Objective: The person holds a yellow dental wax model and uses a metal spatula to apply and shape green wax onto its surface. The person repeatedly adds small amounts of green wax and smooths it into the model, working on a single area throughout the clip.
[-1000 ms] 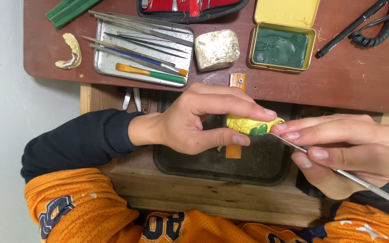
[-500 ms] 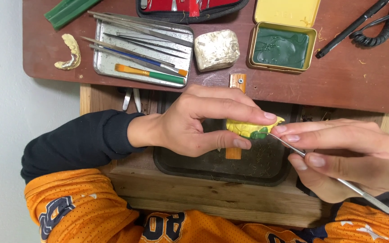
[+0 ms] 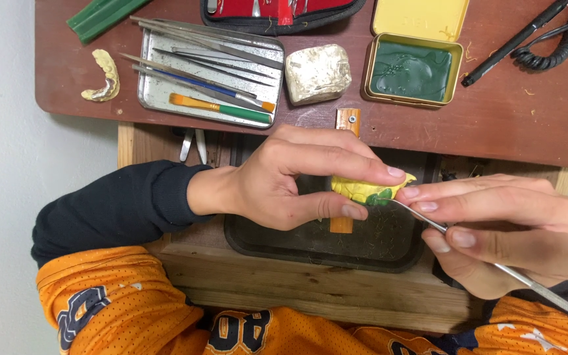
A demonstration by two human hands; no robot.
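My left hand (image 3: 290, 181) pinches a small yellow dental cast (image 3: 363, 189) with a patch of green wax on it, held over a dark tray (image 3: 310, 246). My right hand (image 3: 507, 227) grips a thin metal carving tool (image 3: 494, 263) like a pen. Its tip touches the green wax at the cast's right end. The tool's long handle runs down to the lower right.
On the brown desk: a metal tray (image 3: 159, 98) of instruments and a brush, a yellowish stone block (image 3: 317, 72), an open yellow tin of green wax (image 3: 410, 69), another yellow cast (image 3: 103, 79), green wax sticks (image 3: 100, 13), a red case (image 3: 277, 10), a black corded tool (image 3: 527, 33).
Both hands stay in nearly the same place. The right hand and tool have shifted slightly at the cast's edge.
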